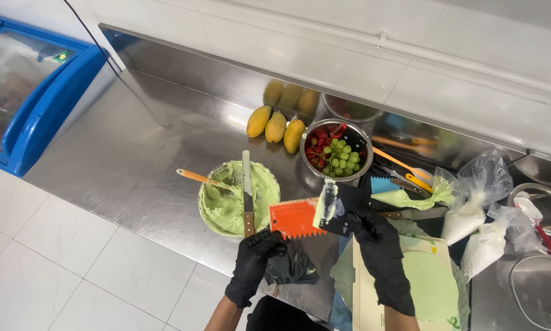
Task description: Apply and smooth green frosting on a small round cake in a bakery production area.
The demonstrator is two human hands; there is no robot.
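Your black-gloved left hand [255, 254] pinches the orange toothed plastic scraper [294, 218] by its lower edge while your black-gloved right hand [373, 236] grips a black flat scraper [340, 210] smeared with green cream against it, both held beside the bowl of pale green cream [235, 199], so drips fall near it.

Single view, head-worn camera; looks steeply down and forward over steel desk [134, 165] toward white tiled wall [361, 55]; both hands close at lower frame edge; floor tiles [54, 245] lower left; blue freezer [24, 92] far left; no second view.
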